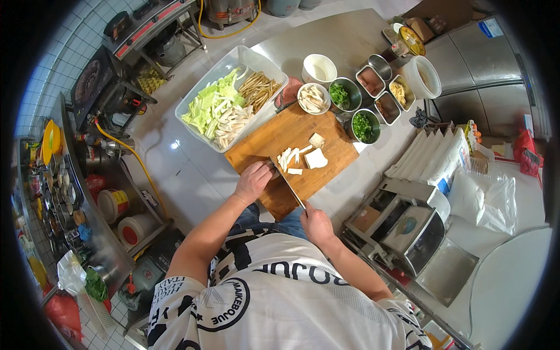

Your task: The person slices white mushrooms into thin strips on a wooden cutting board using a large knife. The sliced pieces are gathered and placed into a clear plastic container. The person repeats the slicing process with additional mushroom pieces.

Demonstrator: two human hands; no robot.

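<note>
My right hand (317, 224) grips the handle of a kitchen knife (288, 187). Its blade appears nearly edge-on and slants across a wooden cutting board (249, 148). My left hand (254, 181) has its fingers bunched against the left side of the blade, near the far end. What lies beneath those fingertips is mostly hidden; a small pale patch shows there. On the blade's other side are white cut strips (286, 158). A larger white block (316, 159) and a smaller off-white chunk (316, 140) sit farther right on the board.
A clear plastic tub (186, 124) holds shredded greens, pale strips and brown strips. Beyond the board stand a bowl of pale slices (313, 99), metal cups of chopped greens (362, 127) and a white tub (320, 68). A steel machine (407, 232) is at right, a steel counter (103, 236) at left.
</note>
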